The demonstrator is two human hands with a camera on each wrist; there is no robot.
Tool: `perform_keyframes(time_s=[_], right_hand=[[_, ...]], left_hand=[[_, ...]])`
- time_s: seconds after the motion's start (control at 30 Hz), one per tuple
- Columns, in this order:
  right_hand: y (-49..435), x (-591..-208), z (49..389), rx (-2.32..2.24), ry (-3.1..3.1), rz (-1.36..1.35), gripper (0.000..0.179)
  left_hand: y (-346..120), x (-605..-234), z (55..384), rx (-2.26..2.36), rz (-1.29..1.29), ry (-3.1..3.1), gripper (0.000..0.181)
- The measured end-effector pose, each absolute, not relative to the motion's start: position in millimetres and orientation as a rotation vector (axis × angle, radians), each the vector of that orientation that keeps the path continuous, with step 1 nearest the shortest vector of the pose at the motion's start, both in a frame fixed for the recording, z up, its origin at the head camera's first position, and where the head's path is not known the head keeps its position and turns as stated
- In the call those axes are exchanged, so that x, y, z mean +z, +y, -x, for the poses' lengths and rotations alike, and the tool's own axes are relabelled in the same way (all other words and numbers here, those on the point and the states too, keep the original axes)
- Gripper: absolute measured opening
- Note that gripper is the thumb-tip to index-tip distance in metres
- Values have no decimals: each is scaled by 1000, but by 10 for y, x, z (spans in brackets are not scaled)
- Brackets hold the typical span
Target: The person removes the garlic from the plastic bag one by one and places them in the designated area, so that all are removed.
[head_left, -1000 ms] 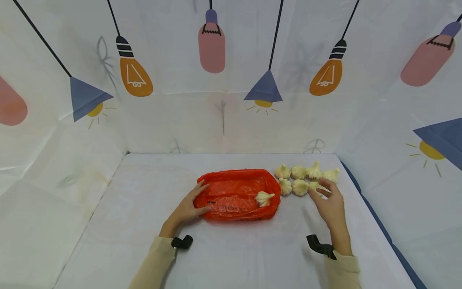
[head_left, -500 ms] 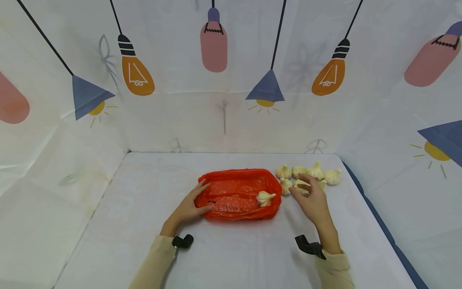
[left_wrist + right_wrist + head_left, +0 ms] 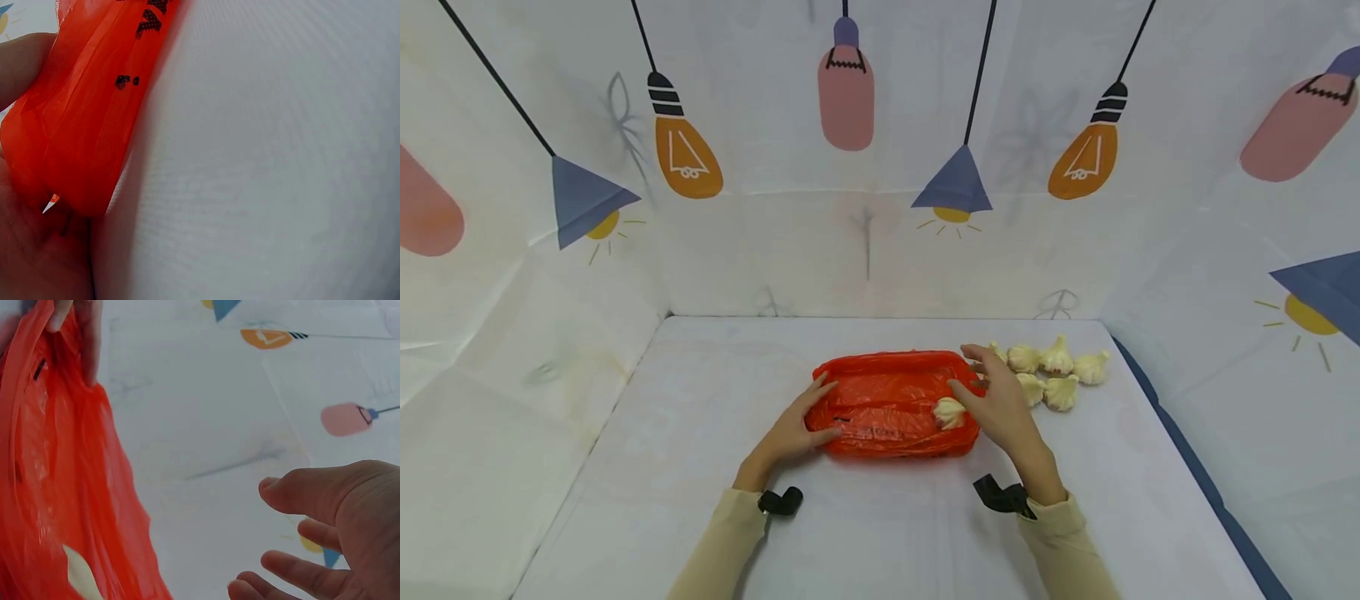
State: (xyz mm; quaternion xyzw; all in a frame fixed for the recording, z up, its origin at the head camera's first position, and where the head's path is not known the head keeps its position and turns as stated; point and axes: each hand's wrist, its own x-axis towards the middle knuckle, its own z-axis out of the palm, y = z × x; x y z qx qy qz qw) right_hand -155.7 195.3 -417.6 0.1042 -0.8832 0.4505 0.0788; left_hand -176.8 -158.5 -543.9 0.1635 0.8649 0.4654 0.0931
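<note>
A red plastic bag [image 3: 880, 367], spread wide like a shallow tray, lies on the white table with its mouth up. My left hand [image 3: 793, 425] grips its left end, the thumb on the near side and the fingers on the far side. Inside the bag, toward the right, sits one garlic bulb [image 3: 948, 413]. My right hand [image 3: 1003, 408] is over the bag's right end, fingers spread; the right wrist view shows nothing between thumb and fingers. Several garlic bulbs [image 3: 1060, 392] stand in two rows just right of that hand, which partly hides the leftmost ones.
A white sheet printed with lamps and bulbs hangs as a back wall [image 3: 760, 250] and along both sides. The table [image 3: 880, 533] ends at a dark blue strip [image 3: 1195, 467] on the right. Each wrist carries a black mount [image 3: 781, 502].
My right hand has moved left from the bottom row of garlic bulbs to the bag's right end, carrying nothing visible. The left hand and the bag have stayed in place.
</note>
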Motion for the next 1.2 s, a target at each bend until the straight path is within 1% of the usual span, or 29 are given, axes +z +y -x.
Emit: perform_keyframes(time_s=[0.17, 0.37, 0.63, 0.9, 1.2], right_hand=[[1812, -4213, 1610, 1336, -2712, -361, 57], [1704, -4367, 1698, 1213, -2841, -440, 57], [1757, -4492, 1689, 1192, -2940, -380, 56], [1843, -4477, 1646, 1170, -2991, -386, 56], [1744, -4586, 1678, 1177, -2961, -439, 58]], left_hand=[[-1590, -5443, 1769, 1386, -480, 2562, 85], [-1608, -5433, 1765, 1388, -468, 2556, 87], [-1625, -5407, 1763, 1386, -483, 2562, 87], [-1622, -5435, 1752, 1391, -521, 2575, 86], [-1598, -5417, 1764, 1361, -523, 2579, 85]])
